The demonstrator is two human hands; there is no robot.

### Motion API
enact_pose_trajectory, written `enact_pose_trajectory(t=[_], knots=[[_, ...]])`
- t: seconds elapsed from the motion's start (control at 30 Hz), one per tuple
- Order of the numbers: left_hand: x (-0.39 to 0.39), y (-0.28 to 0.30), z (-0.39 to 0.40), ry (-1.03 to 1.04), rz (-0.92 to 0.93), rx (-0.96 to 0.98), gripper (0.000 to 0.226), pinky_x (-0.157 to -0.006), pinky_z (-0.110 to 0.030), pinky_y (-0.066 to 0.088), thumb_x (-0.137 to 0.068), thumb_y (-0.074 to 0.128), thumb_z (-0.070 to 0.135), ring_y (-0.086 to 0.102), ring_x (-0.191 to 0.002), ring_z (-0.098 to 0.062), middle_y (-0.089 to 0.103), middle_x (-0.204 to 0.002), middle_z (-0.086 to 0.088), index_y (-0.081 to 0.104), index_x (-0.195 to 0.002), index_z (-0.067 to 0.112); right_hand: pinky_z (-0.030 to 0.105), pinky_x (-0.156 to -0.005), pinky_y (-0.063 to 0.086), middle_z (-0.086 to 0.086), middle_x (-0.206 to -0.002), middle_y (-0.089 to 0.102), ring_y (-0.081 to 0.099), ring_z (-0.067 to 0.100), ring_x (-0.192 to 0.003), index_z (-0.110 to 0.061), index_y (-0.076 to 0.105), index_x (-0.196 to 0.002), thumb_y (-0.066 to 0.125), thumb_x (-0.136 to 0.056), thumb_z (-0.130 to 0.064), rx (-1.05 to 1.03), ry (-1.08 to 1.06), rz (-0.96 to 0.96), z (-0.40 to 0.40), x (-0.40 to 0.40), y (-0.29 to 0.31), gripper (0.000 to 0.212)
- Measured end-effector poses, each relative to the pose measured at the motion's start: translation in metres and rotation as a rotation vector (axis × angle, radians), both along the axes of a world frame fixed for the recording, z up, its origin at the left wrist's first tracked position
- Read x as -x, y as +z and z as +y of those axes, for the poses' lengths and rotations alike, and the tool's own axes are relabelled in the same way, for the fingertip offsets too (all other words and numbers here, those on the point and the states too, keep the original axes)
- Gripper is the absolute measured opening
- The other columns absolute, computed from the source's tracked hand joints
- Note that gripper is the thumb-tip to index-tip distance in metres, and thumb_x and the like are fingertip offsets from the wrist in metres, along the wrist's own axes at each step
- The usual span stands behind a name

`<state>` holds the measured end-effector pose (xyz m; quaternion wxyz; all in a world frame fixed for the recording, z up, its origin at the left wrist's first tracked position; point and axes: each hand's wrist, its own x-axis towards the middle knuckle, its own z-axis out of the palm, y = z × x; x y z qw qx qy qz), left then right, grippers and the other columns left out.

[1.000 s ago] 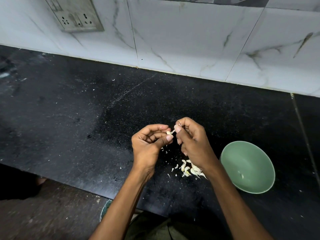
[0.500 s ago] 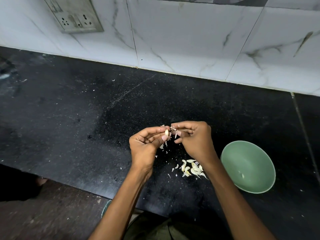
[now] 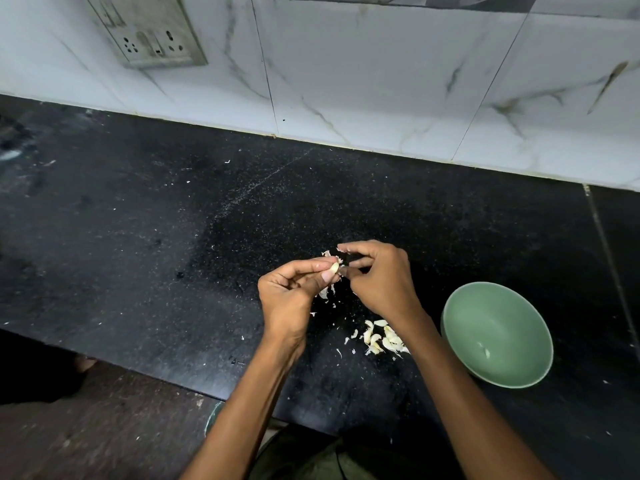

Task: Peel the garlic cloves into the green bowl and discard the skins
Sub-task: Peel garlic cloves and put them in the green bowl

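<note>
Two hands [image 3: 332,282], one clove [image 3: 334,267], one green bowl [image 3: 460,306]

Garlic clove [image 3: 334,268] between hands [image 3: 379,282], perhaps half-peeled

Count, head view. Hands: 2, left hand [image 3: 287,292] and right hand [image 3: 381,282]. Garlic clove held between them [image 3: 334,267]: 1. Green bowl [image 3: 460,327]: 1, containing 1 small pale piece [image 3: 486,352]. Pile of garlic pieces [image 3: 381,339] on the black countertop [image 3: 138,237]: 1; individual pieces overlap, exact number not determinable. Wall socket plate [image 3: 149,32]: 1.
</note>
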<state>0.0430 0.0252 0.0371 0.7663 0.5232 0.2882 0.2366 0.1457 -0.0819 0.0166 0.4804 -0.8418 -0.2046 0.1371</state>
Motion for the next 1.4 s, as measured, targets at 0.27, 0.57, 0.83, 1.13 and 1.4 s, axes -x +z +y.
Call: enact_pose_trajectory(t=[0.27, 0.57, 0.83, 1.13, 1.4], knots=[[-0.001, -0.007, -0.002, 0.019, 0.012, -0.195, 0.018, -0.079, -0.03, 0.059, -0.08, 0.072, -0.016, 0.074, -0.089, -0.024, 0.077, -0.089, -0.013, 0.075, -0.082, 0.001, 0.026, -0.043, 0.05, 0.016, -0.084, 0.075, 0.063, 0.019, -0.066, 0.001, 0.076, -0.094, 0.073, -0.094, -0.017, -0.424, -0.032, 0.506, -0.003, 0.019, 0.023, 0.018], [-0.002, -0.009, -0.005, 0.019, 0.095, -0.235, 0.02, -0.069, -0.022, 0.054, -0.081, 0.074, -0.009, 0.07, -0.073, -0.011, 0.076, -0.079, -0.004, 0.075, -0.082, 0.011, 0.02, -0.044, 0.046, 0.006, -0.081, 0.076, 0.063, 0.01, -0.061, 0.005, 0.076, -0.093, 0.078, -0.085, 0.002, -0.549, -0.111, 0.533, -0.004, 0.022, 0.024, 0.009], [-0.003, -0.006, -0.003, -0.002, 0.034, -0.018, 0.018, -0.063, -0.024, 0.054, -0.084, 0.067, -0.013, 0.065, -0.065, -0.013, 0.073, -0.076, -0.006, 0.072, -0.082, 0.005, 0.021, -0.052, 0.052, 0.006, -0.083, 0.076, 0.071, 0.013, -0.07, -0.003, 0.074, -0.103, 0.078, -0.083, 0.003, -0.6, -0.096, 0.64, -0.011, 0.02, 0.022, 0.021], [-0.004, -0.012, -0.006, -0.079, 0.075, 0.05, 0.013, -0.066, -0.023, 0.054, -0.088, 0.066, -0.009, 0.064, -0.069, -0.013, 0.072, -0.079, -0.01, 0.072, -0.088, 0.003, 0.023, -0.056, 0.057, 0.012, -0.091, 0.077, 0.074, 0.016, -0.076, -0.002, 0.071, -0.111, 0.076, -0.082, 0.008, -0.595, -0.098, 0.629, -0.023, 0.017, 0.028, 0.031], [-0.011, -0.026, -0.024, -0.173, 0.153, 0.091, 0.013, -0.068, -0.021, 0.056, -0.086, 0.068, -0.011, 0.069, -0.072, -0.013, 0.076, -0.085, -0.011, 0.073, -0.087, 0.001, 0.025, -0.061, 0.06, 0.015, -0.092, 0.078, 0.074, 0.018, -0.08, -0.003, 0.073, -0.107, 0.079, -0.076, 0.015, -0.474, -0.256, 0.404, -0.073, 0.011, 0.025, 0.036]])
